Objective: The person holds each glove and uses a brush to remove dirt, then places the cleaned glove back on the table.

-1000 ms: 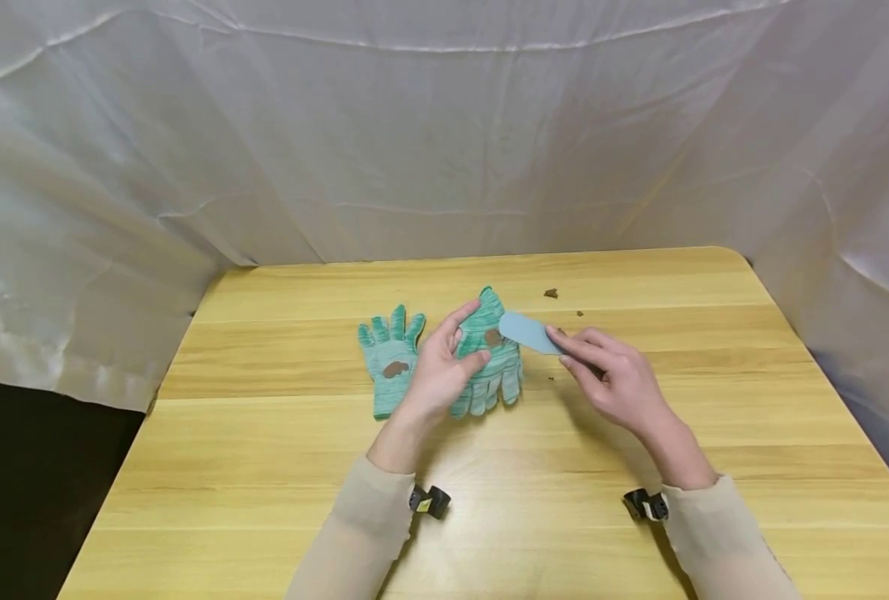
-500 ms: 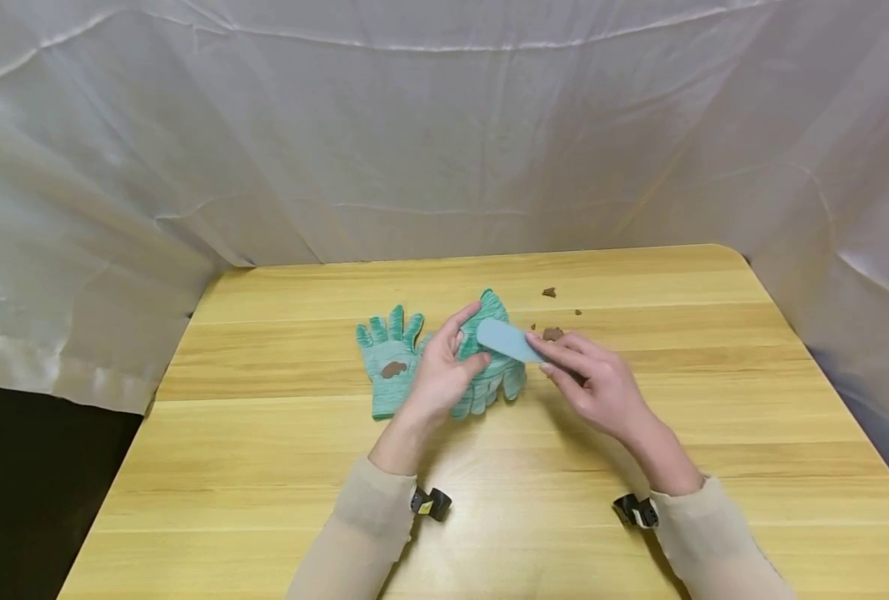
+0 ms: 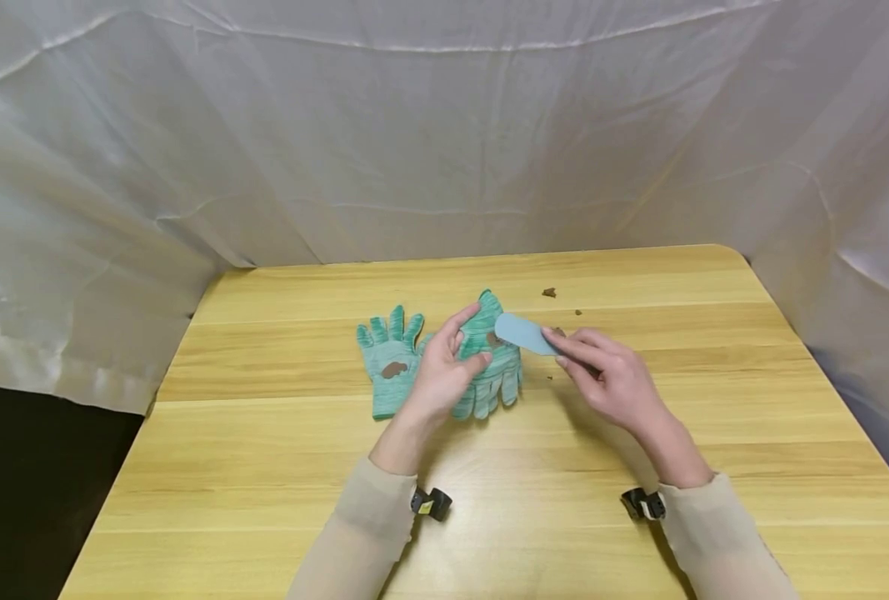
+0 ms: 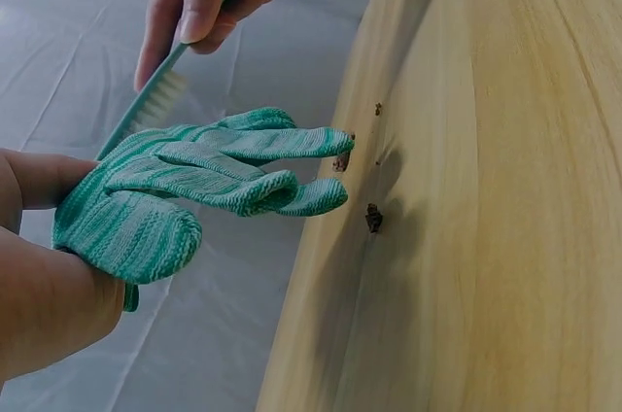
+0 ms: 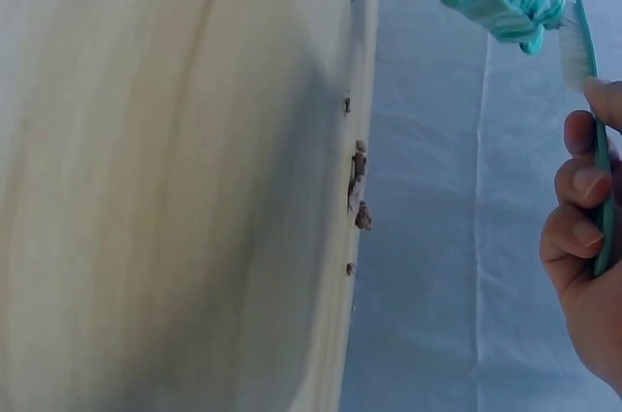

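Observation:
My left hand (image 3: 440, 375) pinches a green knitted glove (image 3: 500, 375) between thumb and fingers, its glove fingers hanging toward me. A brown patch (image 3: 493, 339) shows on this glove beside the tip of a brush. My right hand (image 3: 620, 379) grips that light blue-green brush (image 3: 519, 332) by its handle. In the right wrist view the pale bristles (image 5: 575, 52) face the glove, close to its edge; I cannot tell whether they touch. Left of my left hand, a matching glove (image 3: 384, 346) lies flat on the table with a brown patch (image 3: 394, 370) on it.
Brown crumbs (image 3: 549, 292) lie on the wooden table (image 3: 264, 467), right of the held glove. A larger brown clump (image 5: 358, 184) sits among them, mostly hidden by my right hand in the head view. Grey cloth (image 3: 444, 150) hangs behind the table.
The brush moved left across the held glove, covering the brown patch, then came back right and uncovered it. My left hand and the flat glove stayed in place.

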`<state>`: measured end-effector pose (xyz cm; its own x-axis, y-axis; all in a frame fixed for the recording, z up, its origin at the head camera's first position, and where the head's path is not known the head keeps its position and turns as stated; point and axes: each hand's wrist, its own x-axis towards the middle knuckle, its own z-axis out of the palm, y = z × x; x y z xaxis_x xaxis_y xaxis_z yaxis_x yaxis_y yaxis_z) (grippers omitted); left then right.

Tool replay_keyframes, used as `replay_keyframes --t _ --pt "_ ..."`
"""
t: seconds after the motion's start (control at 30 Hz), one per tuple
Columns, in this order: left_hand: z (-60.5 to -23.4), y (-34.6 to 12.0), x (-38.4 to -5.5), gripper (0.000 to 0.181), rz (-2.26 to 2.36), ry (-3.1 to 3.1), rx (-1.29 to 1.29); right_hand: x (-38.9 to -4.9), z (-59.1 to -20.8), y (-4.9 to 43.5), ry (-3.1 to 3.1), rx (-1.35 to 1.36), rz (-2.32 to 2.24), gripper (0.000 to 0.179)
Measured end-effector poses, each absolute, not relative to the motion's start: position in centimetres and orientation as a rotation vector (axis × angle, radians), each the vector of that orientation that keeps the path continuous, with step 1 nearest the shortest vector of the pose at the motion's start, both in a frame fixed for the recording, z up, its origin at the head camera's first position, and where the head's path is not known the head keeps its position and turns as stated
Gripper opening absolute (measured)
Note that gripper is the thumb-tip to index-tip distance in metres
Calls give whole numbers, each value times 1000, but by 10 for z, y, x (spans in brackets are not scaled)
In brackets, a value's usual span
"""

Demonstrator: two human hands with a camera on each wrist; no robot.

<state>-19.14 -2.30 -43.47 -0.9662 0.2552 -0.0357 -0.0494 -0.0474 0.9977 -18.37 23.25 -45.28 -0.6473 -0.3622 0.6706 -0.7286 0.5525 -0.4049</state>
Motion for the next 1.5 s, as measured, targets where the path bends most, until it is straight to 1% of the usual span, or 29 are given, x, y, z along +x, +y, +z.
replay_keyframes --t 0.47,0.83,1.1,1.33,1.5 --pt "-437 -20 -192 69 2095 2068 224 -178 -447 222 -2209 851 1101 46" --pt "-440 -16 -192 64 2136 2051 179 -177 -451 208 -2256 856 873 50" --pt "-435 -20 -193 60 2229 1846 90 -181 -449 216 -2232 844 762 50" --pt "-432 -22 -193 59 2289 1657 63 -184 -448 224 -2228 845 767 50" --pt "-433 -22 -194 61 2294 1646 69 -185 -450 228 -2212 829 832 51"
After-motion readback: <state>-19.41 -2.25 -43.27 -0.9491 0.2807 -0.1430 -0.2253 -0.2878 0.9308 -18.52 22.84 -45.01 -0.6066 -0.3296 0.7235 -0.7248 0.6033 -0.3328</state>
